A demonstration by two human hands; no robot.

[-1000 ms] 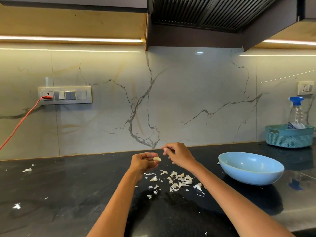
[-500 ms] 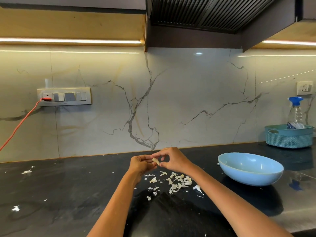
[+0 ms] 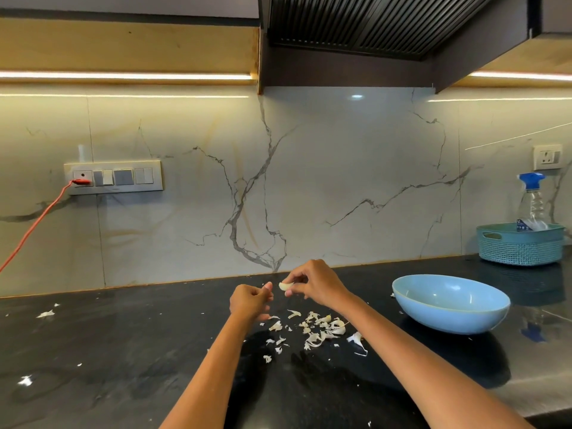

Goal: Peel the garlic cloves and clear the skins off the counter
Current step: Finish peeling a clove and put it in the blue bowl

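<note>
My right hand (image 3: 315,284) pinches a pale garlic clove (image 3: 286,286) between thumb and fingertips, above the black counter (image 3: 123,351). Just to its left, a small gap away, my left hand (image 3: 250,301) has its fingers curled and its thumb raised towards the clove; I see nothing in it. Below both hands lies a loose heap of white garlic skins (image 3: 322,328), with smaller flakes (image 3: 267,358) scattered nearer me. A light blue bowl (image 3: 448,308) stands on the counter to the right of the skins; what it holds is not visible.
Stray skin bits (image 3: 45,313) lie far left on the counter, another (image 3: 25,380) nearer the front. A teal basket (image 3: 520,246) with a spray bottle (image 3: 532,199) stands at the back right. An orange cable (image 3: 40,218) hangs from the wall socket at left.
The clove has passed from my left hand to my right. Both hands met on it half a second ago and have since drawn slightly apart.
</note>
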